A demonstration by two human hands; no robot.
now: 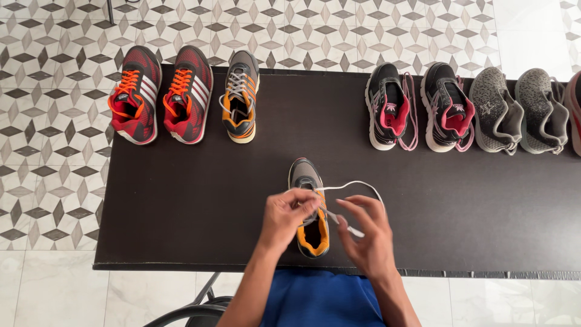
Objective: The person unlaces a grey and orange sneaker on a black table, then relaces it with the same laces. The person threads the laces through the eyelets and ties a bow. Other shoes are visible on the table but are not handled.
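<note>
**Lacing under way on the grey-and-orange shoe**

Head view: I see the left hand (290, 212) over the middle of a grey shoe with orange lining (310, 212), which lies on the black table (181, 200) near its front edge, toe pointing away from me; the thumb and forefinger are pressed together, pinching the white lace (354, 184) just above the eyelets. The right hand (366, 233) sits just beside the shoe's right side; its fingers are loosely curled, the forefinger and thumb nipping the lace's other run, whose end pokes out below them. A slack loop of lace arcs out to the right; so I judge the lacing partly done, no bow tied, the upper eyelets hidden under the hands.

Along the far edge stand a red pair with orange laces (160, 95), the matching grey-and-orange shoe (240, 97) already laced, a black pair with pink lining (417, 106) with laces loose, and a grey knit pair (519, 111).
</note>
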